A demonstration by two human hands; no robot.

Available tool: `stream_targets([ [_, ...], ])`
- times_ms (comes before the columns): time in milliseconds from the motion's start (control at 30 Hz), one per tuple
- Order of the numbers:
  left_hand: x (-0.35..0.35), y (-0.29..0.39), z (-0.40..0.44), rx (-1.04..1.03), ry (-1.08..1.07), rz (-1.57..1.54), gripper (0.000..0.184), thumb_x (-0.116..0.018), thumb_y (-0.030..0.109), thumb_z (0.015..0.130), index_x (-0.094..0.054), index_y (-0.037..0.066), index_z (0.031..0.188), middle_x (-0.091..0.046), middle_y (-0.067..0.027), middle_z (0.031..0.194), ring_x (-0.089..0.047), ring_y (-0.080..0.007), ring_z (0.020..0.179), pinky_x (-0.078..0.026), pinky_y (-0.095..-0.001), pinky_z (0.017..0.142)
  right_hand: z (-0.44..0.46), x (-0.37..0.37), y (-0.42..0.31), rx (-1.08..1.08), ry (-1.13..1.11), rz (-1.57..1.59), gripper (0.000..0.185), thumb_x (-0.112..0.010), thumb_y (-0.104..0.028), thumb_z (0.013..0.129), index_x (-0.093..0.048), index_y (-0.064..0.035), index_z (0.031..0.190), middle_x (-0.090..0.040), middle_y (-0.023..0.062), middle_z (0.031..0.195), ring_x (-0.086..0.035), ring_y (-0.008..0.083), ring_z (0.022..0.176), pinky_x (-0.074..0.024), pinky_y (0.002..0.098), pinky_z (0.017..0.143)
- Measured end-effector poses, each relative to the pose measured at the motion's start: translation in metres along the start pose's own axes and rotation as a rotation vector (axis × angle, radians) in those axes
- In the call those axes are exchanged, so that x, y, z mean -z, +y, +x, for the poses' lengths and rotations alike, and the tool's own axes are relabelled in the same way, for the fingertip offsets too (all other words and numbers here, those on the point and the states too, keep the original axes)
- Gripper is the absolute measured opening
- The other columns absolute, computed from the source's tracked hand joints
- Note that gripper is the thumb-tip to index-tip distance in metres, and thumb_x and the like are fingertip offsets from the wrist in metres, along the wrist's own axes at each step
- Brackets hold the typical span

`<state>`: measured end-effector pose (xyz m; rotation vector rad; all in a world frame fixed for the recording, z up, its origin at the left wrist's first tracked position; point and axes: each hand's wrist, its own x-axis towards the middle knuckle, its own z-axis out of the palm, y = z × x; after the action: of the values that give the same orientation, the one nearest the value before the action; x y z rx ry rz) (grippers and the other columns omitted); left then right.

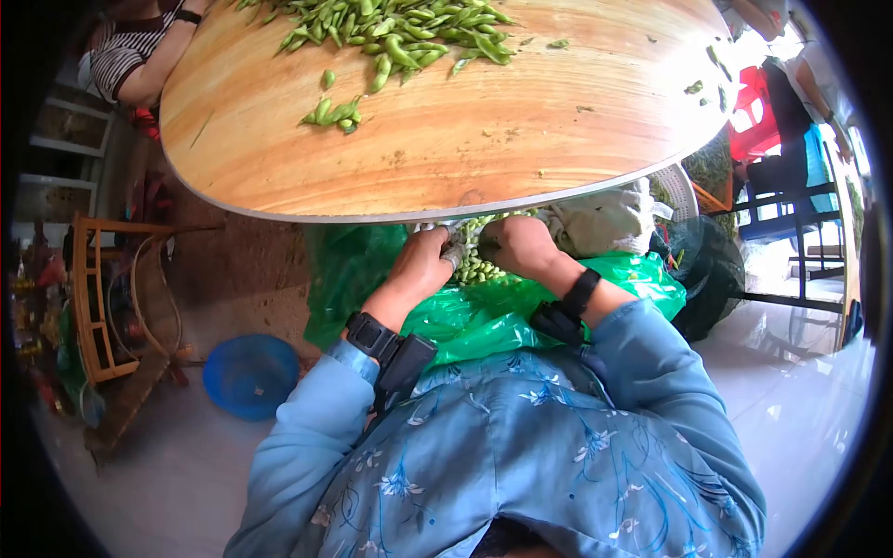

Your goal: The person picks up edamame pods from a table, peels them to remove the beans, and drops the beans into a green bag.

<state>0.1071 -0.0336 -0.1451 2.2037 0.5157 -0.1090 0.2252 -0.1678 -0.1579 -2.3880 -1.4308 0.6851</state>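
Evidently, shelled beans (478, 271) lie between left hand (430, 257) and right hand (524, 245), neither clearly nearer, beside the table (446, 163) edge; both hands curled, fingertips obscured, any hold undeterminable.

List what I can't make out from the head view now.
Head view throughout:
Left hand: whatever its grip may hold, masked by the hand itself.
Right hand: fingertips, hidden behind the curled hand.
Heaped green bean pods: far end, cut off by the top edge.
Shiny green plastic sheet: far part, covered by the pale rounded wooden tabletop.
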Motion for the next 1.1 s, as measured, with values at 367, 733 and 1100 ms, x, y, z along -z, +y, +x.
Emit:
stream_targets([
  [367,-0.002,0.038,-0.024,0.264,-0.229,-0.833,0.012,-0.056,0.004,0.078,-0.057,0.0,0.089,-0.06,-0.0054,0.076,-0.057,-0.0116,0.065,-0.047,-0.0228,0.055,-0.06,0.027,-0.02,0.002,0.283,0.38,0.016,-0.066,-0.016,0.066,-0.062,-0.0049,0.076,-0.058,0.0167,0.07,-0.056,0.0329,0.066,-0.0455,0.0358,0.059],
  [733,-0.001,0.046,-0.032,0.069,-0.156,-0.73,0.011,-0.055,0.001,0.077,-0.054,-0.002,0.088,-0.06,-0.0054,0.073,-0.059,-0.014,0.064,-0.048,-0.0243,0.057,-0.071,0.047,-0.023,0.104,0.274,0.436,0.015,-0.065,-0.014,0.066,-0.058,-0.0006,0.07,-0.056,0.0151,0.067,-0.054,0.033,0.065,-0.0449,0.037,0.059],
  [1100,0.026,0.079,-0.04,-0.259,-0.081,-0.082,0.007,-0.051,0.005,0.073,-0.053,-0.001,0.076,-0.053,-0.0208,0.063,-0.056,-0.0299,0.06,-0.041,-0.0382,0.053,-0.072,0.069,-0.033,0.326,0.361,0.23,0.01,-0.059,-0.006,0.056,-0.052,-0.0014,0.061,-0.051,0.0121,0.065,-0.051,0.0321,0.067,-0.0425,0.0401,0.06],
])
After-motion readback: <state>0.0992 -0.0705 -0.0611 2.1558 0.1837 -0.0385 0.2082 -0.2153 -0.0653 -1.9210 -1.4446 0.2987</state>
